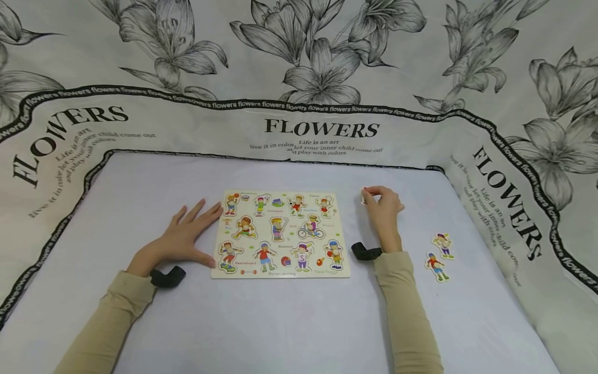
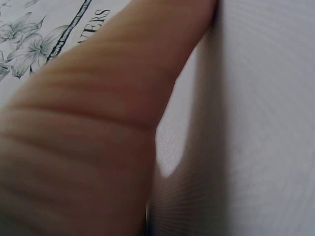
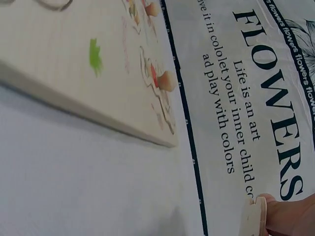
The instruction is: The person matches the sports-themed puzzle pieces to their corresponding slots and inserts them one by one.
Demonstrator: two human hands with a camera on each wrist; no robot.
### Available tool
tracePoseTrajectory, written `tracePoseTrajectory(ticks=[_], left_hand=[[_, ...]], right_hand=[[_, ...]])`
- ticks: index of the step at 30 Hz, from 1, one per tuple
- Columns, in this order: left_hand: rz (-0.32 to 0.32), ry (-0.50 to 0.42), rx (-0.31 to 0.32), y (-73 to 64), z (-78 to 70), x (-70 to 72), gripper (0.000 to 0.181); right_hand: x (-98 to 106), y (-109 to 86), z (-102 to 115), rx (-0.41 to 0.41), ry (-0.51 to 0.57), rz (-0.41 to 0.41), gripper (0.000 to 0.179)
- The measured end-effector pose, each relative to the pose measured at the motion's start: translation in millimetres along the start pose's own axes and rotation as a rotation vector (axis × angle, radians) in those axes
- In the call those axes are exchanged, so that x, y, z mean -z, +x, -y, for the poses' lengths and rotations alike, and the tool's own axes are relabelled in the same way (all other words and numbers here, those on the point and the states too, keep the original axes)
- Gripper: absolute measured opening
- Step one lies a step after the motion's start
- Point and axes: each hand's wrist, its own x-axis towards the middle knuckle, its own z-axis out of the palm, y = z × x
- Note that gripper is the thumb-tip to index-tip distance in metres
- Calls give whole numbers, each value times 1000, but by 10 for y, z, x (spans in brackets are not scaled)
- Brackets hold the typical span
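A wooden peg puzzle board (image 1: 261, 253) with sports figures lies flat on the table. My left hand (image 1: 187, 235) rests at its left edge, fingers spread, thumb and fingertips at the board's side. In the left wrist view part of that hand (image 2: 98, 108) fills much of the picture and hides the board. Off the board's upper right side, my right hand (image 1: 383, 206) pinches a small puzzle piece (image 1: 363, 196) between thumb and fingers. The right wrist view has this piece (image 3: 252, 219) edge-on, its printed face not readable.
Two loose figure pieces, one with a bat (image 1: 442, 245) and one in a red top (image 1: 436, 267), lie right of the right forearm. Small knobs (image 3: 166, 81) stick up from pieces in the board. A white flowered cloth (image 1: 322, 127) rises behind the table.
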Motion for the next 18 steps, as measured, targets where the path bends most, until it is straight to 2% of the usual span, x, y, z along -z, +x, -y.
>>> tracePoseTrajectory(ticks=[9,18], left_hand=[[-8,-2,-15,-15,4,9,133],[-12,-3,-24,-5,8,1,132]], right_hand=[[-31,-25,312,26,41,22,20],[-144,-1,596,49,75,35,19]])
